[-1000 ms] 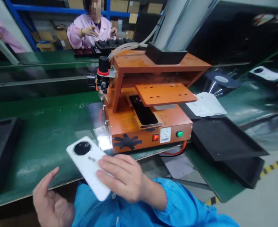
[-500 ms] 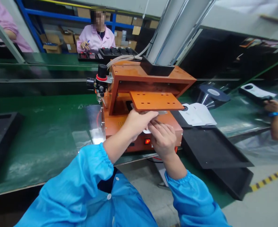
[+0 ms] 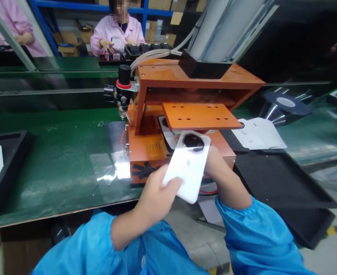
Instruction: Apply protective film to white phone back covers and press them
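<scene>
Left hand (image 3: 153, 187) fingers (image 3: 172, 182) clamp the white phone (image 3: 189, 165) at its lower edge; right hand (image 3: 218, 168) sits behind it, grip hidden. Looks light, stiff, glossy, likely slippery: hold the edges. Orange press (image 3: 185, 114) just beyond.
</scene>
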